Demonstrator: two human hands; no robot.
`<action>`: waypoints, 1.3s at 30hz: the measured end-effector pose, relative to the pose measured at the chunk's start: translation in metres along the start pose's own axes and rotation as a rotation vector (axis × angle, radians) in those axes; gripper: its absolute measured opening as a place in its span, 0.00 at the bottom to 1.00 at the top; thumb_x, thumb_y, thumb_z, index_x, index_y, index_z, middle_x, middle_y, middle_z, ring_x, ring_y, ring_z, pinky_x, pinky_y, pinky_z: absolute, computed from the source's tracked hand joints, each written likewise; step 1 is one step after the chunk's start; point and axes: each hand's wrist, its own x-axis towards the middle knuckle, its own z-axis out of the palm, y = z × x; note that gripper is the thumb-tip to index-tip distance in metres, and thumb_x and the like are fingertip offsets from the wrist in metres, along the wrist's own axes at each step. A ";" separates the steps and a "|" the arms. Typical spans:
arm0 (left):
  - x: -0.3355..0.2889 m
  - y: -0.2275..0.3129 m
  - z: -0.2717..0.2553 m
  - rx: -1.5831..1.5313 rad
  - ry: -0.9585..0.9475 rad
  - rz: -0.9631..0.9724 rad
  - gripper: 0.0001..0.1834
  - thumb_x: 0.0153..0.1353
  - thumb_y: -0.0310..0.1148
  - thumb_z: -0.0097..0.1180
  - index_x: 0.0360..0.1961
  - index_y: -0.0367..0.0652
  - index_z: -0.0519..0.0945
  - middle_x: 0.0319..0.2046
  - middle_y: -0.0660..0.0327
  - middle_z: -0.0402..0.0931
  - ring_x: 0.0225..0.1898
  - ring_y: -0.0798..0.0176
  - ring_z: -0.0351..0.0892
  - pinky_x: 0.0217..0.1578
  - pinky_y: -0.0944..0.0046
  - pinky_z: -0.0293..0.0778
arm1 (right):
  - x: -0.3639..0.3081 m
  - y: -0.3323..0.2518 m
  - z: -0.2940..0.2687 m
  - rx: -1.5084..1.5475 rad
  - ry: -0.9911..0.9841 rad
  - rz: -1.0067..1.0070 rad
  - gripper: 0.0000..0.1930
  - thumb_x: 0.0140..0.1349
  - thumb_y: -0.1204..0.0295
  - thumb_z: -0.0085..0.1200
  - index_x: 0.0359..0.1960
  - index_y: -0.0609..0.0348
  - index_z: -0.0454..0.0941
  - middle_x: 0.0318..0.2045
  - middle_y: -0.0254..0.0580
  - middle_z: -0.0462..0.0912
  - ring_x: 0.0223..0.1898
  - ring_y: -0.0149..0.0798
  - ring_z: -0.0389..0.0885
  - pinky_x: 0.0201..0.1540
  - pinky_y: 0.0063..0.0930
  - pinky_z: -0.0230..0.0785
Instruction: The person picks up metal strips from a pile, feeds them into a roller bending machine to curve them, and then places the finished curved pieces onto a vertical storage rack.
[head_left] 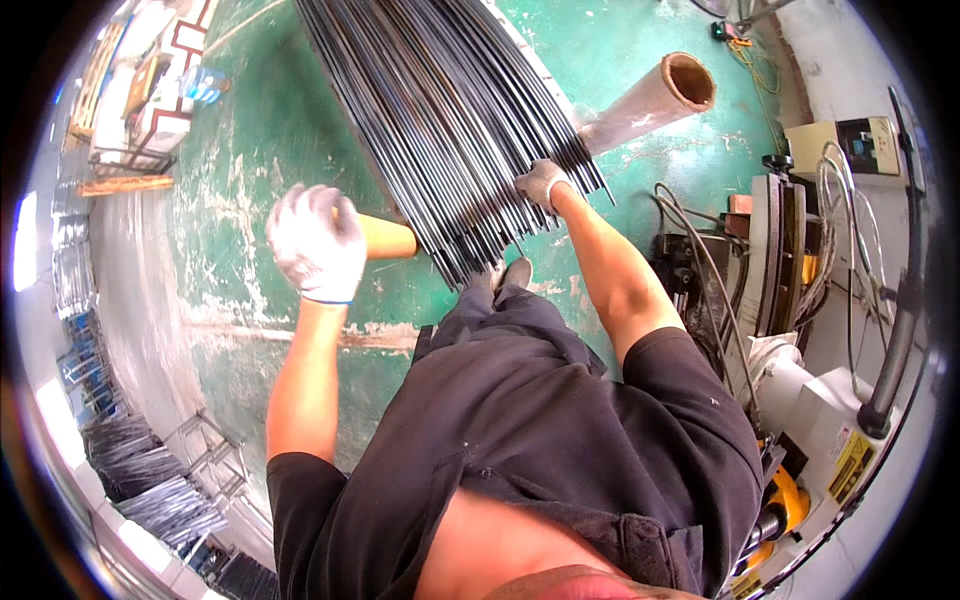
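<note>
A wide layer of long, thin black rods (pixel 450 130) lies side by side ahead of me, their near ends uneven above my shoes. My right hand (pixel 544 184), in a white glove, has its fingers curled over rods near the right side of the layer. To the left, my gloved left hand (pixel 318 243) is raised and closed about the outer end of a yellow-tan cylinder (pixel 388 237), which looks like a tube. The cylinder's other end comes close to the rods' left edge. The left fingertips are partly hidden.
A large film-wrapped roll with a hollow core (pixel 645 103) stands right of the rods. Machinery with hanging cables (pixel 700 290) lines my right side, below a beige control box (pixel 845 148). Bundled rods (pixel 165 490) lie at the far left on the worn green floor (pixel 235 150).
</note>
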 end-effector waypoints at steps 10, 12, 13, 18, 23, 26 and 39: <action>-0.086 0.116 0.103 -1.113 -0.716 -0.598 0.15 0.64 0.37 0.62 0.44 0.36 0.85 0.37 0.55 0.86 0.42 0.58 0.86 0.47 0.59 0.80 | -0.238 -0.044 0.007 0.145 0.150 0.276 0.28 0.70 0.50 0.55 0.51 0.70 0.83 0.41 0.71 0.86 0.48 0.63 0.87 0.51 0.53 0.76; -0.092 0.115 0.150 -1.309 -0.799 -0.823 0.17 0.65 0.39 0.62 0.45 0.35 0.85 0.34 0.57 0.85 0.38 0.60 0.85 0.44 0.60 0.79 | -0.311 -0.039 0.018 0.121 0.086 0.329 0.27 0.70 0.51 0.56 0.53 0.67 0.80 0.44 0.71 0.85 0.51 0.69 0.83 0.53 0.52 0.75; -0.089 0.117 0.164 -1.417 -0.835 -0.947 0.16 0.65 0.39 0.62 0.43 0.36 0.85 0.34 0.59 0.84 0.36 0.62 0.83 0.41 0.62 0.79 | -0.347 -0.015 0.045 0.145 0.192 0.299 0.28 0.69 0.51 0.57 0.56 0.65 0.78 0.43 0.70 0.85 0.51 0.68 0.83 0.52 0.53 0.75; -0.059 0.129 0.220 -1.998 -1.113 -1.441 0.20 0.76 0.42 0.52 0.54 0.33 0.75 0.45 0.47 0.80 0.45 0.45 0.82 0.49 0.42 0.81 | -0.547 0.008 0.127 -0.036 0.208 0.624 0.25 0.67 0.47 0.61 0.48 0.58 0.77 0.38 0.58 0.87 0.44 0.62 0.86 0.48 0.50 0.77; -0.092 0.169 0.219 -2.198 -1.138 -1.460 0.10 0.71 0.28 0.53 0.35 0.29 0.77 0.28 0.49 0.77 0.31 0.49 0.80 0.39 0.51 0.82 | -0.616 -0.016 0.194 -0.211 0.621 0.796 0.17 0.58 0.56 0.69 0.37 0.52 0.77 0.29 0.50 0.84 0.35 0.58 0.85 0.40 0.51 0.76; -0.106 0.168 0.200 -2.234 -1.198 -1.317 0.10 0.73 0.27 0.50 0.32 0.34 0.75 0.28 0.52 0.76 0.31 0.53 0.78 0.40 0.52 0.79 | -0.614 -0.010 0.212 -0.280 0.792 0.851 0.11 0.54 0.63 0.66 0.29 0.51 0.77 0.26 0.46 0.84 0.32 0.55 0.85 0.37 0.49 0.77; -0.002 0.237 -0.008 -2.487 -1.214 -0.643 0.07 0.71 0.25 0.57 0.49 0.38 0.78 0.38 0.58 0.79 0.40 0.58 0.77 0.58 0.49 0.72 | -0.778 0.150 0.292 -0.016 1.347 1.667 0.14 0.57 0.81 0.53 0.44 0.53 0.82 0.44 0.56 0.85 0.53 0.61 0.81 0.58 0.47 0.71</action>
